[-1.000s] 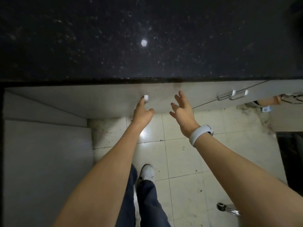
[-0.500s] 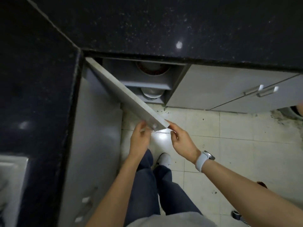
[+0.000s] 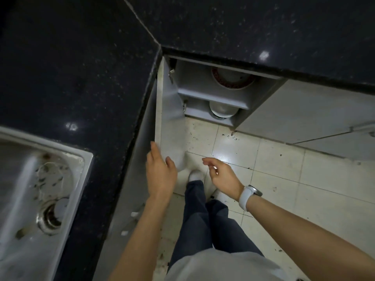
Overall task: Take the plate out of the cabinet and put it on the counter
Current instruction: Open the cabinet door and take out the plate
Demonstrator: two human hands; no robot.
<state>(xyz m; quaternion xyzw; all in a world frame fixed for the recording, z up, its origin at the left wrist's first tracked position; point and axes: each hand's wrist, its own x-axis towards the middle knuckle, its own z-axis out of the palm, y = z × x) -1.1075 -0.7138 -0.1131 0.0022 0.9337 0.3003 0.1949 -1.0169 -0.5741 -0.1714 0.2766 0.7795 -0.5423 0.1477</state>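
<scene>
The cabinet point(image 3: 205, 92) under the black speckled counter point(image 3: 263, 27) is seen standing open, with its door point(image 3: 170, 126) swung fully out to the left against the neighbouring cabinet front. Two shelves are exposed inside. On the upper shelf a plate point(image 3: 233, 79) with a red patterned band around its rim is seen lying flat, partly hidden by the counter edge above it. On the lower shelf a pale round dish point(image 3: 222, 110) is seen, set on something darker that cannot be made out. The left hand point(image 3: 160, 175) is held open with the fingers extended, the fingertips laid against the free edge of the door and the thumb spread toward its inner face; nothing is gripped. The right hand point(image 3: 221, 175) is held just beside it over the tiled floor point(image 3: 284, 179), loosely open with the fingers curled slightly, empty and apart from the door. A white watch point(image 3: 246, 196) is worn on the right wrist. Both hands are well apart from the plate. A steel sink point(image 3: 30, 189) is set into the counter at the left, its drain visible. Dark trousers and a white shoe point(image 3: 195, 175) are seen below the hands.
</scene>
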